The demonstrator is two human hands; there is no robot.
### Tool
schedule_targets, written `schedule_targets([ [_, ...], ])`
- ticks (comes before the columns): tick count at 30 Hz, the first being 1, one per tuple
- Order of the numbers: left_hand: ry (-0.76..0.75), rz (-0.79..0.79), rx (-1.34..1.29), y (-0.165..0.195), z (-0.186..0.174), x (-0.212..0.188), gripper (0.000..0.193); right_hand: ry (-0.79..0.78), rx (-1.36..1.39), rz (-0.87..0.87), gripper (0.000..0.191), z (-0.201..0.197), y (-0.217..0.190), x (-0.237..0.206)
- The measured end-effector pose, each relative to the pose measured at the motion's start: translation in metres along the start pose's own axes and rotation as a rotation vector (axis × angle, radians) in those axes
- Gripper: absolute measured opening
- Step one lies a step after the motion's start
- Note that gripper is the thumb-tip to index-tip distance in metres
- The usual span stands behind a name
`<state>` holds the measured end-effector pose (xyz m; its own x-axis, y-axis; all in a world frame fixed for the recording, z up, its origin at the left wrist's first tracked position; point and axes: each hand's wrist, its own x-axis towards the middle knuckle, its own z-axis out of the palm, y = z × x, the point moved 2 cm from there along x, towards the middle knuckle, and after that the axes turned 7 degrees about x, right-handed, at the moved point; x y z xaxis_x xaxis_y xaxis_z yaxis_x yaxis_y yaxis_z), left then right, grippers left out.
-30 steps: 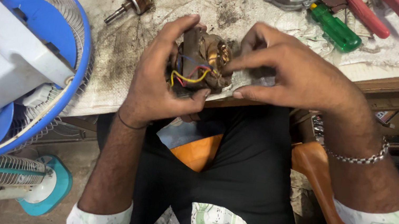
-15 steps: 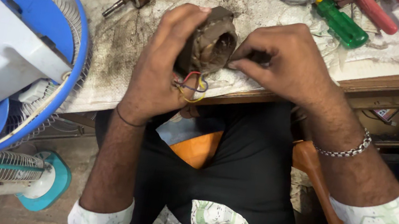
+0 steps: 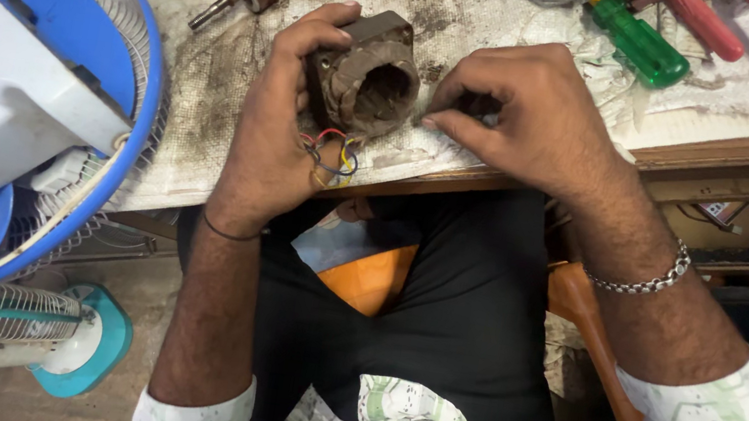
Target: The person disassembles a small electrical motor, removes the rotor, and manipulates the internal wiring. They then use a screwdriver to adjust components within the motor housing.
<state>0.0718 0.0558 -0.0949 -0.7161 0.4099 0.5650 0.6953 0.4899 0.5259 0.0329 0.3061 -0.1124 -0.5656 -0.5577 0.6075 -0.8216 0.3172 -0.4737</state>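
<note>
On the grimy paper-covered bench [image 3: 212, 95], my left hand [image 3: 276, 135] grips the brown motor stator [image 3: 362, 81]; my right hand [image 3: 530, 115] pinches something too small to tell beside it

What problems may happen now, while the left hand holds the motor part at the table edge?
1. The left hand alone grips the motor part close to the table edge, so it might slip and fall onto the lap.
2. The coloured wires hang loose under the palm and may snag or bend.
3. The right hand pinches something too small to see; it could get lost on the dirty cloth.
</note>
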Motion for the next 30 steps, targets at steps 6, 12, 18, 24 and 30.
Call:
schedule_targets([
  [6, 0.003, -0.02, 0.027, -0.006, 0.0, -0.004, 0.07, -0.025, 0.018, -0.061, 0.021, 0.001, -0.011, 0.006],
  [12, 0.043, -0.075, -0.084, -0.001, 0.0, -0.004, 0.072, -0.023, -0.27, 0.022, 0.037, 0.02, -0.043, 0.006],
  [18, 0.07, -0.187, -0.126, -0.002, 0.0, -0.003, 0.087, 0.192, -0.328, 0.064, 0.041, 0.04, -0.063, 0.004],
  [24, -0.008, -0.003, -0.316, -0.008, 0.0, 0.002, 0.112, 0.322, -0.057, 0.151, 0.033, 0.037, -0.056, 0.005],
  [30, 0.034, -0.1, -0.636, -0.021, -0.005, -0.004, 0.092, 0.258, -0.268, -0.139, 0.033, 0.025, -0.04, -0.001],
])
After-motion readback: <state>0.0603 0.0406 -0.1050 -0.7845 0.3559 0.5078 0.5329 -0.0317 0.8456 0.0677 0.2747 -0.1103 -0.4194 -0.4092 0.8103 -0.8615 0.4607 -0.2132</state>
